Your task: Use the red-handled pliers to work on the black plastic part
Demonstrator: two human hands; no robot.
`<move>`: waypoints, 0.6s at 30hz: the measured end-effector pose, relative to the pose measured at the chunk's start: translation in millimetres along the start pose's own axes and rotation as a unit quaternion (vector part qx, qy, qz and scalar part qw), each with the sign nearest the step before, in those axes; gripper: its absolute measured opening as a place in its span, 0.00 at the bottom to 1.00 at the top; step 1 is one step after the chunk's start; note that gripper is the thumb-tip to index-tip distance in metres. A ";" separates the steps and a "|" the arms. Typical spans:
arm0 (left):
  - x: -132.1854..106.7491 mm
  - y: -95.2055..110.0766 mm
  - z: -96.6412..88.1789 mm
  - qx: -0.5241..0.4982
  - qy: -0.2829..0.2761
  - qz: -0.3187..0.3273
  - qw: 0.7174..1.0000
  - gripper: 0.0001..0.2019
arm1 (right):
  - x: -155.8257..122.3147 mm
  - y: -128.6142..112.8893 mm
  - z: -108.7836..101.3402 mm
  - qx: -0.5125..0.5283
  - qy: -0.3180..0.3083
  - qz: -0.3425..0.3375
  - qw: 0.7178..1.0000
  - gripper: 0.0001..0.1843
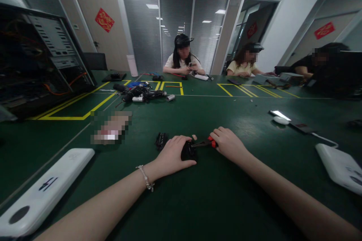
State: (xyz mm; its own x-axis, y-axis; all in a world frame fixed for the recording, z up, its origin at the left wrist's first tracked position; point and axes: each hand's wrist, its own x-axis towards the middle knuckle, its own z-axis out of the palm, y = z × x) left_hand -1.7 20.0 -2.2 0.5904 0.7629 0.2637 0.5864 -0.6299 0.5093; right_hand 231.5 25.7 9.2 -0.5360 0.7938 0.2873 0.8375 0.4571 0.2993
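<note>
My left hand (173,154) lies over a small black part (189,152) on the green table, fingers curled round it and pressing it down. My right hand (228,144) is closed on a tool with red and black handles (208,142), likely pliers, whose tip reaches into the black part. A second small black piece (161,140) lies just left of my left hand. A bracelet sits on my left wrist.
White power banks lie at the near left (45,192) and right (341,165). An open computer case (36,56) stands at the far left. A heap of black tools (141,93) lies mid-table. A phone and a white mouse (281,119) lie right. Three people sit across the table.
</note>
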 end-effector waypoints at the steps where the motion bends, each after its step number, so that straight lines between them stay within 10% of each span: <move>1: 0.1 0.0 0.3 0.000 0.001 0.001 1.000 0.30 | 0.1 -0.5 0.1 0.002 0.000 0.000 1.000 0.11; 18: -0.1 1.5 -1.3 -0.006 -0.005 -0.006 1.000 0.30 | -0.7 0.0 -0.2 0.009 -0.008 0.003 1.000 0.12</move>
State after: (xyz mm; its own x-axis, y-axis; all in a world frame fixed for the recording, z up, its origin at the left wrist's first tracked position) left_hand -1.6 19.2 -0.4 0.5882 0.7693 0.2494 0.5872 -0.6183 0.5224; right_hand 231.8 25.1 9.2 -0.5286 0.8034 0.2740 0.8429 0.4586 0.2815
